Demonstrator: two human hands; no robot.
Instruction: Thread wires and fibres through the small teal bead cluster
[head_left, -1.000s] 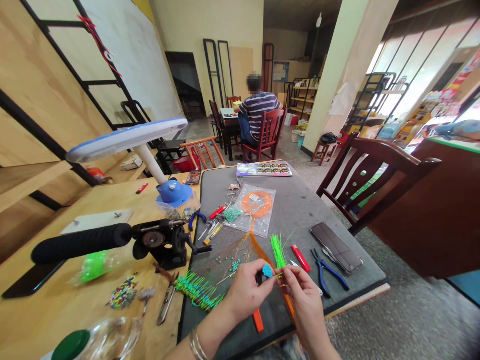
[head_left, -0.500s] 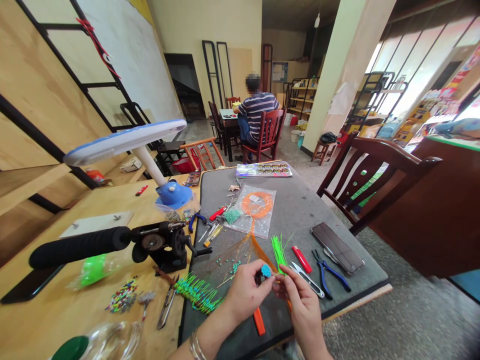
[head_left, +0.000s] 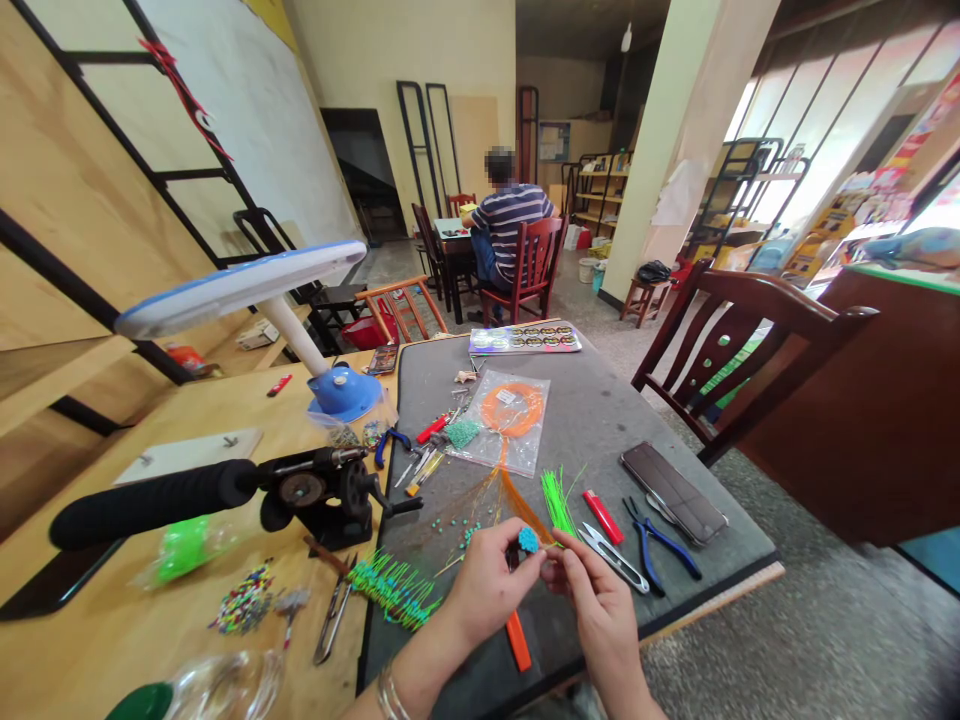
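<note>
A person works at a grey-topped table [head_left: 592, 410] in a cluttered workshop, with a co-worker in a striped shirt [head_left: 512, 222] seated at a far table, upper centre. A clear bag of orange cord [head_left: 510, 420] lies mid-table. Below it, at lower centre, both bare hands meet over a small turquoise beaded piece [head_left: 529, 540]. The left hand [head_left: 487, 582], a bangle [head_left: 388, 690] at its wrist, is the nearer: its fingertips close on the piece from the lower left. The right hand [head_left: 596, 600] comes in from the lower right, its fingers [head_left: 564, 572] narrowly pinched just beside the piece; whether they grip a thread is too small to tell. Orange strands [head_left: 523, 508] run diagonally from the bag's lower edge down to the piece. Bright green strands [head_left: 557, 500] fan upward just above the right hand.
</note>
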